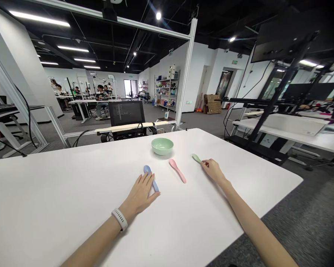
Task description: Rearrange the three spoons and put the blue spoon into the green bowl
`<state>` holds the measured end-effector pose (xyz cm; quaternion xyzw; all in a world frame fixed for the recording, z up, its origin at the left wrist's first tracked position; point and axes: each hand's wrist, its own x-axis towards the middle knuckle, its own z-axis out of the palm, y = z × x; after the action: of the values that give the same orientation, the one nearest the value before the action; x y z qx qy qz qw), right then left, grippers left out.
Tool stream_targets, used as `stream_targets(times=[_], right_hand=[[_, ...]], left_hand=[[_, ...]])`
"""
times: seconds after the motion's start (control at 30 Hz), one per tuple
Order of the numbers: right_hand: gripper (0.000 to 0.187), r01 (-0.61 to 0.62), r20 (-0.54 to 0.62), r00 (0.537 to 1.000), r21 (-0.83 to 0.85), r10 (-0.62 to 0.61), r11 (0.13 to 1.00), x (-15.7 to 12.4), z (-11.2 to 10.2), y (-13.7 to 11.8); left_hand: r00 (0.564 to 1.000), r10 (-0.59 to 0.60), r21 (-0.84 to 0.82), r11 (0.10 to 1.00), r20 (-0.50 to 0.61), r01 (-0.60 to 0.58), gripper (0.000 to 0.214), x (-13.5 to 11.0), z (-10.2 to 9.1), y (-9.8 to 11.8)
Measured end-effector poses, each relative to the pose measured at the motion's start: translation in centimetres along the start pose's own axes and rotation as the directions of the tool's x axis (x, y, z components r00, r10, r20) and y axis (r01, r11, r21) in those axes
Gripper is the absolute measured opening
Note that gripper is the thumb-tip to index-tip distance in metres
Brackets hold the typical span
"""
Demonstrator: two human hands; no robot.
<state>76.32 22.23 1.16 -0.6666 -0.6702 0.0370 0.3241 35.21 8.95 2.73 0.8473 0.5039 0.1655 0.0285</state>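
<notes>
My left hand, with a pale band on its wrist, lies over a blue spoon. Its fingers are stretched across the spoon's middle, and the thumb is apart, beside the handle's end. Over to the right, my right hand pinches a green spoon by the handle, which the fingers mostly hide; the bowl end points away to the upper left. Between the two hands a pink spoon rests on the white table, touched by neither. Beyond the spoons stands a light green bowl, upright.
The white table ends in a rounded corner at the right. A metal frame and a black office chair stand past its far edge. To the right is a black stand by another desk. Other people sit far back.
</notes>
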Motion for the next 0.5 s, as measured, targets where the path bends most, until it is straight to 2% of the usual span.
stream_targets(times=[0.2,0.5], right_hand=[[0.074,0.041,-0.024,0.999,0.046,-0.04,0.998,0.3,0.2,-0.73],[0.075,0.056,-0.062,0.997,0.032,-0.054,0.998,0.32,0.42,-0.64]], left_hand=[[0.998,0.026,0.023,0.999,-0.053,-0.025,0.076,0.04,0.88,-0.4],[0.998,0.025,0.029,0.999,-0.065,-0.023,0.075,0.09,0.94,-0.36]])
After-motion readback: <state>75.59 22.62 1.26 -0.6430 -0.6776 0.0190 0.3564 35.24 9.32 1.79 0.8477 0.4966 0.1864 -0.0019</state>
